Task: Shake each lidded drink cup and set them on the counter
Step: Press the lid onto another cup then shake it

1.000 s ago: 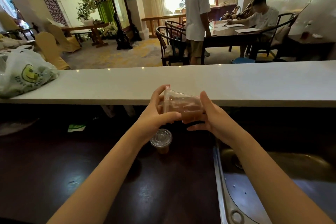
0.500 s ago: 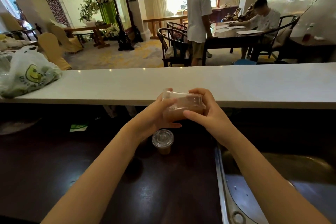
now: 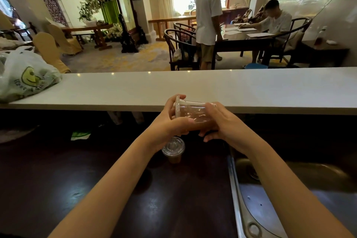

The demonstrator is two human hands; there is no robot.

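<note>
A person's two bare forearms reach forward from the bottom of the view. Between the hands, held in the air and tipped on its side, is a clear plastic lidded cup of brown drink (image 3: 193, 113), its lid pointing left. The left hand (image 3: 166, 125) has its fingers (image 3: 173, 102) curled round the lid end. The right hand (image 3: 220, 123) wraps its fingers (image 3: 207, 136) round the base end.

The cup hangs just in front of the near edge of a long white upper tabletop (image 3: 212, 87). Directly below it, a second clear lidded cup of brown drink (image 3: 173, 149) stands upright on a dark glossy lower tabletop (image 3: 96, 179).

This looks like the shaking step for the first cup. Next it probably needs turning upright and setting down, with the second cup not yet shaken.
</note>
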